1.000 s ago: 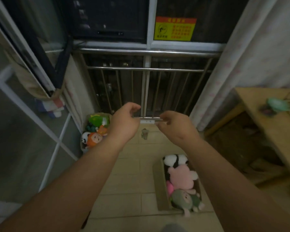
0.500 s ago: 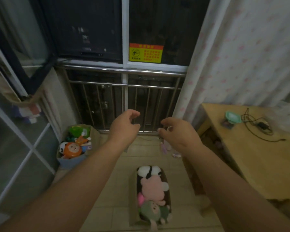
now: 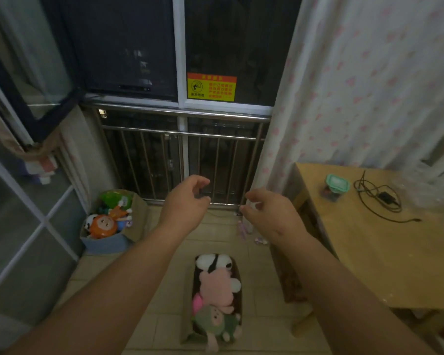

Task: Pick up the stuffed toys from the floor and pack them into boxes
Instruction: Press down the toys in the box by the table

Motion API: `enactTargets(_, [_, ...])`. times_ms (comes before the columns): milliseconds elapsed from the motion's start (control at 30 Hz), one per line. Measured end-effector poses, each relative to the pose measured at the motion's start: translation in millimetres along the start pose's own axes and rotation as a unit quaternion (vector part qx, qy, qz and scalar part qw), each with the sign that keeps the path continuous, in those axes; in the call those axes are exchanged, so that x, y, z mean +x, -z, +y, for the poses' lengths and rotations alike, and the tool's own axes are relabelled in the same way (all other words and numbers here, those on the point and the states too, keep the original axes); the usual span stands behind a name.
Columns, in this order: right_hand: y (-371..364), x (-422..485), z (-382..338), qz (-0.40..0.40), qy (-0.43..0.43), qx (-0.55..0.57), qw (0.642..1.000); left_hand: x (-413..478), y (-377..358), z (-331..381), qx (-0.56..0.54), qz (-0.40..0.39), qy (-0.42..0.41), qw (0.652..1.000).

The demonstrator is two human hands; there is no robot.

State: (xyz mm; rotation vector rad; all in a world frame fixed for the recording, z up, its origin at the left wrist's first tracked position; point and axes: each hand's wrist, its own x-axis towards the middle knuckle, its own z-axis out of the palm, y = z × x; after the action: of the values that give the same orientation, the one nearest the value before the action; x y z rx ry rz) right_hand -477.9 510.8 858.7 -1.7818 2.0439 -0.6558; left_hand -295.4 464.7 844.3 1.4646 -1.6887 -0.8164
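A narrow cardboard box (image 3: 187, 316) lies on the floor below my arms. It holds a panda toy (image 3: 214, 262), a pink plush (image 3: 217, 288) and a green plush (image 3: 215, 324). A second box (image 3: 108, 243) at the left holds an orange round toy (image 3: 102, 226), a green toy (image 3: 114, 198) and others. My left hand (image 3: 186, 202) and my right hand (image 3: 265, 213) are held out in the air above the floor, fingers loosely curled, with nothing in them.
A metal railing (image 3: 180, 160) and a dark window stand ahead. A flowered curtain (image 3: 356, 85) hangs at the right. A wooden table (image 3: 369, 239) at the right carries a lidded container (image 3: 335, 187) and a black cable (image 3: 379, 198). Small pink items (image 3: 242, 230) lie on the tiles. A glass door (image 3: 23, 226) is at the left.
The thin item my hands pinched between them a second ago is gone from view. My hands have drifted apart and my head has lifted, showing more of the window and table.
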Motion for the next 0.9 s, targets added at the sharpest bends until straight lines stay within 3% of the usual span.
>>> enactTargets(467, [-14, -23, 33, 0.006, -0.052, 0.044, 0.998, -11, -25, -17, -0.022, -0.021, 0.007, 1.000])
enactTargets(900, [-127, 38, 105, -0.063, -0.188, 0.074, 0.977, 42, -96, -152, -0.018, -0.099, 0.130, 0.986])
